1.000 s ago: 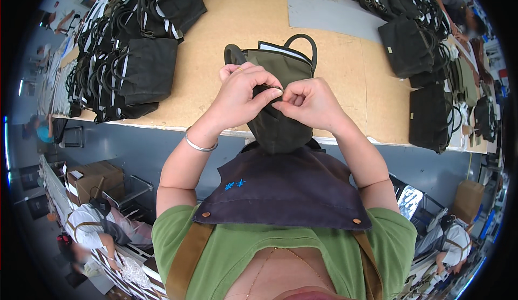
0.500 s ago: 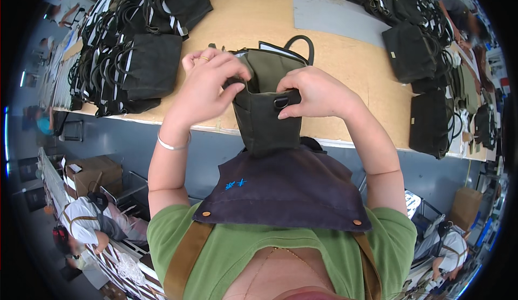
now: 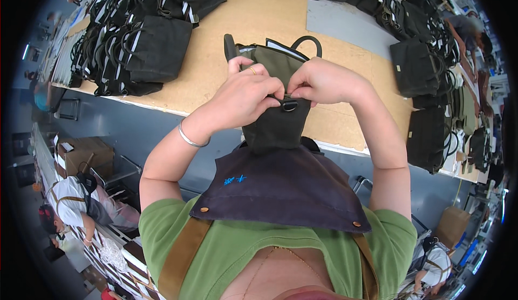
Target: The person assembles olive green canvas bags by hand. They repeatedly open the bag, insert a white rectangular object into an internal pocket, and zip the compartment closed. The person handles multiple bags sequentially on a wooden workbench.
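Observation:
A dark green-black handbag (image 3: 275,127) stands end-on at the table's near edge, against my apron. Its top gapes, showing an olive lining, and two dark loop handles rise from it. My left hand (image 3: 245,95) pinches the bag's near top edge, thumb and fingers pressed together. Close beside it, my right hand (image 3: 326,84) pinches the same rim from the right. Between and just below the fingertips sits a black D-ring tab (image 3: 290,106) on the bag's end. What small part the fingertips hold is partly hidden.
The tan tabletop (image 3: 259,19) carries a grey sheet (image 3: 345,27) at the back right. Piles of similar dark bags (image 3: 159,49) lie at left, with more bags (image 3: 418,68) at right. People (image 3: 73,197) sit working behind, near a cardboard box (image 3: 86,157).
My left hand has moved right and down, from the bag's left side to its near rim. Both hands are now close together there. A left handle has come into view.

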Demonstrator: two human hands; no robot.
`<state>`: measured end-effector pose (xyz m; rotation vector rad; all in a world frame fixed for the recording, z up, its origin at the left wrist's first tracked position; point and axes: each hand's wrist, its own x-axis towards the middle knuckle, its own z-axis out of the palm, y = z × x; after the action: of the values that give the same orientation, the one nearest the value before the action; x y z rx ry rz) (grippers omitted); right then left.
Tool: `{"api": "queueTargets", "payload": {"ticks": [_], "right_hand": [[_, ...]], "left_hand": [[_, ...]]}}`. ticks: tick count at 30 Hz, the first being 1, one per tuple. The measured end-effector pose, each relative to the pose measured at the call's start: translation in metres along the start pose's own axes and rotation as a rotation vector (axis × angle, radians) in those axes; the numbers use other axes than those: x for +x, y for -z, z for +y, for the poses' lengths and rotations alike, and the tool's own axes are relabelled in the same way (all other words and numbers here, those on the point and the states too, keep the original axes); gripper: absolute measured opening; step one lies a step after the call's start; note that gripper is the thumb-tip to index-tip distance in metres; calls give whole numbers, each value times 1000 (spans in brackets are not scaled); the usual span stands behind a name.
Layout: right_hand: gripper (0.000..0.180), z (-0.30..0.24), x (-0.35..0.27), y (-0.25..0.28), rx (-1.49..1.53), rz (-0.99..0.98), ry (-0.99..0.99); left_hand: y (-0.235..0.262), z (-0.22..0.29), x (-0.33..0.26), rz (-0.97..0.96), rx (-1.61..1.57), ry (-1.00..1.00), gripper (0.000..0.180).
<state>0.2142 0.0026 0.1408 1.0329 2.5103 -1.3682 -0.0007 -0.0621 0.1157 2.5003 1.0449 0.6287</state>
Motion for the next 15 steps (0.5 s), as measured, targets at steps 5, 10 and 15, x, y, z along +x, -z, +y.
{"api": "queueTargets", "payload": {"ticks": [5, 10, 15], "right_hand": [[14, 2, -3, -3, -137, 166, 174], [16, -3, -11, 3, -51, 147, 122], [15, 7, -6, 1, -74, 151, 277]], "left_hand": [[2, -1, -3, 84, -46, 127, 12], [5, -7, -4, 97, -100, 146, 12], [6, -9, -4, 62, -78, 153, 7]]}}
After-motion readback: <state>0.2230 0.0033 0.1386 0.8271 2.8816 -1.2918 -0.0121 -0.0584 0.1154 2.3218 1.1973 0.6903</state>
